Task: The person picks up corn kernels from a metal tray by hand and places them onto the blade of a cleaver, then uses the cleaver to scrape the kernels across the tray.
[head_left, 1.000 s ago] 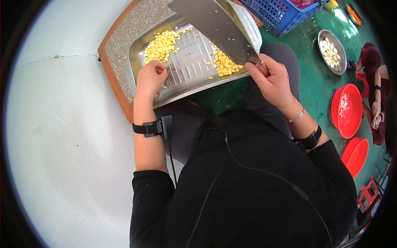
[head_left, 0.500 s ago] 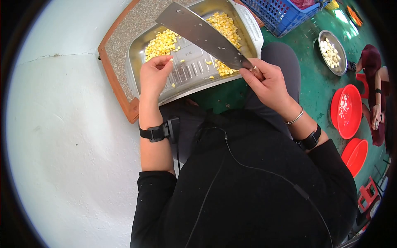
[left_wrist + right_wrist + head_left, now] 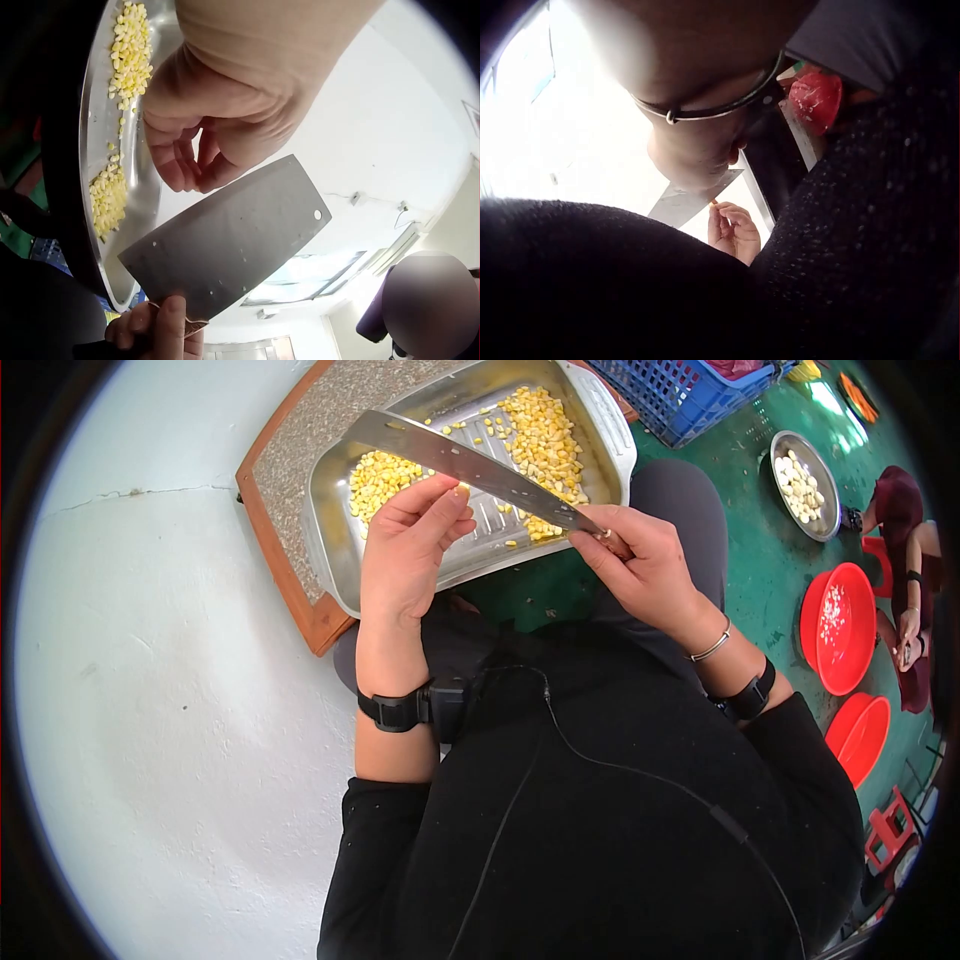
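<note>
My right hand (image 3: pixel 640 565) grips the handle of a wide cleaver (image 3: pixel 470 465), whose blade is held tilted above a metal tray (image 3: pixel 612 430). In the left wrist view the whole flat of the cleaver (image 3: pixel 232 232) shows, with small bits stuck to it and a hole near one corner. Thumb and fingers of my left hand (image 3: pixel 410 545) pinch together right at the blade's edge, with a small yellow corn kernel (image 3: pixel 462 488) at the fingertips. Loose corn kernels (image 3: pixel 545 440) lie in two heaps in the tray, with several scattered between them.
The tray rests on a speckled, wood-edged table (image 3: pixel 280 470) beside a white wall (image 3: pixel 180 660). A blue basket (image 3: pixel 680 400) stands behind it. On the green floor at right are a metal bowl (image 3: pixel 805 520) of pale pieces and red basins (image 3: pixel 840 665); another person sits there.
My left hand has risen from the tray's left side toward the right, up to the blade. The cleaver has swung lower and leftward, uncovering the right heap of kernels.
</note>
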Demonstrator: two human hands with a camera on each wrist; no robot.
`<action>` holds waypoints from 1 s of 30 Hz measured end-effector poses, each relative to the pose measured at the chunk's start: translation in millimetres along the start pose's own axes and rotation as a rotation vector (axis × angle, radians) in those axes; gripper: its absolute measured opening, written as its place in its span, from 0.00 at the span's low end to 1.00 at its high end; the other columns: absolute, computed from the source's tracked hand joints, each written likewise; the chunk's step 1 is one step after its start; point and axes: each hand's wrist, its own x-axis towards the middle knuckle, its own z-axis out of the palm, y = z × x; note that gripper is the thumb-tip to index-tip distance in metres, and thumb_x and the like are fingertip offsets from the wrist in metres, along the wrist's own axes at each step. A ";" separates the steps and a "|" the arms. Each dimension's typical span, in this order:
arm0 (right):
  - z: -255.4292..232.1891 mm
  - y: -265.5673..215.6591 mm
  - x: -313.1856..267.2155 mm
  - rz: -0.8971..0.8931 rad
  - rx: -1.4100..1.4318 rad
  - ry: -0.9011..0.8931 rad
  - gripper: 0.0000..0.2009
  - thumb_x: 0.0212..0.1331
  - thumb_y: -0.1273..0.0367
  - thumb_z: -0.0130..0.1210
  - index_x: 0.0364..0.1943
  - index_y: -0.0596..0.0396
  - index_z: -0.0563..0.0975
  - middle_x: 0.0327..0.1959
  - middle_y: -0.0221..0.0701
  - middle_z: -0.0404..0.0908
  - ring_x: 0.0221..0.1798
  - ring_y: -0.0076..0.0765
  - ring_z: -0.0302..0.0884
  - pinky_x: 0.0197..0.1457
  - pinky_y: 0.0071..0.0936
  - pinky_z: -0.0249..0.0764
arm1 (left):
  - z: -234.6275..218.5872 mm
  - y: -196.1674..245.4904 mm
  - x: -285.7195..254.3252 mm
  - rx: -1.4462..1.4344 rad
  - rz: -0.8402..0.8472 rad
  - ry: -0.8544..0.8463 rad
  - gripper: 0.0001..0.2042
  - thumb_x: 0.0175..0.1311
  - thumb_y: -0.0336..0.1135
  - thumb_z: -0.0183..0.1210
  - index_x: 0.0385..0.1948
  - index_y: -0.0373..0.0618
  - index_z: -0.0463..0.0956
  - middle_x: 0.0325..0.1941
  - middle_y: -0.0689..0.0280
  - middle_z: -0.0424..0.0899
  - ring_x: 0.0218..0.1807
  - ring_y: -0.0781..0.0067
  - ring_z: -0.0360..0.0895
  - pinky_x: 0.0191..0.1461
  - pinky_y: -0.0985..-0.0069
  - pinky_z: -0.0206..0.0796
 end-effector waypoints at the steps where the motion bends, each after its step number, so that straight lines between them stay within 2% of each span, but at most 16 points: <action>1: 0.0 0.3 -0.1 -0.021 -0.003 0.010 0.10 0.56 0.74 0.61 0.43 0.56 0.81 0.20 0.32 0.75 0.20 0.27 0.71 0.27 0.23 0.69 | 1.2 0.6 -0.8 0.001 0.000 0.000 0.07 0.64 0.24 0.57 0.42 0.37 0.79 0.35 0.64 0.83 0.37 0.76 0.80 0.43 0.79 0.75; 8: -0.7 1.6 -2.5 -0.019 0.020 0.008 0.11 0.55 0.74 0.61 0.43 0.56 0.80 0.21 0.33 0.76 0.21 0.27 0.73 0.28 0.23 0.70 | 3.0 -0.9 -4.5 -0.034 -0.005 -0.011 0.07 0.63 0.24 0.57 0.42 0.36 0.79 0.36 0.63 0.83 0.37 0.74 0.81 0.44 0.77 0.76; 11: -2.4 4.1 -2.9 -0.064 0.012 0.014 0.12 0.55 0.74 0.62 0.44 0.56 0.80 0.19 0.32 0.73 0.20 0.27 0.70 0.26 0.23 0.68 | 2.6 -1.2 -4.5 -0.029 -0.008 -0.053 0.07 0.63 0.23 0.58 0.42 0.36 0.79 0.36 0.63 0.83 0.37 0.74 0.81 0.44 0.77 0.76; 16: -2.2 4.4 -3.0 -0.056 0.033 0.007 0.11 0.55 0.74 0.62 0.43 0.57 0.81 0.14 0.28 0.62 0.17 0.26 0.61 0.23 0.24 0.61 | 0.8 -3.6 -3.4 -0.002 -0.031 -0.131 0.07 0.63 0.23 0.58 0.41 0.37 0.79 0.36 0.64 0.83 0.38 0.74 0.80 0.45 0.76 0.75; 22: -3.6 5.5 -4.6 -0.007 0.048 -0.007 0.11 0.56 0.74 0.61 0.43 0.58 0.80 0.13 0.27 0.59 0.17 0.23 0.58 0.23 0.23 0.60 | 1.5 -2.1 0.8 0.088 -0.068 -0.179 0.08 0.62 0.23 0.59 0.42 0.38 0.79 0.38 0.64 0.83 0.38 0.75 0.80 0.45 0.76 0.75; 24: -4.3 4.4 -4.4 0.004 0.054 -0.011 0.11 0.56 0.73 0.61 0.43 0.58 0.80 0.13 0.27 0.59 0.17 0.23 0.58 0.23 0.23 0.60 | 2.8 -1.4 4.6 0.148 -0.078 -0.281 0.09 0.61 0.24 0.60 0.43 0.37 0.79 0.39 0.64 0.83 0.38 0.75 0.80 0.44 0.77 0.74; 25: -4.7 3.5 -4.3 0.015 0.060 -0.014 0.10 0.56 0.73 0.61 0.43 0.59 0.80 0.13 0.27 0.59 0.17 0.22 0.58 0.23 0.23 0.60 | 5.8 -2.8 5.5 0.148 -0.078 -0.281 0.09 0.61 0.24 0.60 0.43 0.37 0.79 0.39 0.64 0.83 0.38 0.75 0.80 0.44 0.77 0.74; 28: -7.0 0.1 -3.7 0.050 0.049 0.011 0.10 0.57 0.73 0.61 0.43 0.59 0.80 0.13 0.27 0.60 0.17 0.22 0.58 0.23 0.23 0.60 | 15.6 -5.8 9.4 0.309 -0.055 -0.259 0.11 0.59 0.23 0.60 0.44 0.37 0.78 0.42 0.64 0.83 0.37 0.78 0.79 0.43 0.79 0.73; 30: -8.4 6.6 -3.9 0.057 0.037 0.040 0.10 0.57 0.73 0.61 0.43 0.60 0.80 0.13 0.27 0.59 0.17 0.21 0.58 0.23 0.22 0.60 | 19.0 -2.7 14.1 0.678 0.059 -0.148 0.12 0.60 0.24 0.60 0.46 0.38 0.78 0.43 0.64 0.84 0.37 0.81 0.78 0.42 0.81 0.71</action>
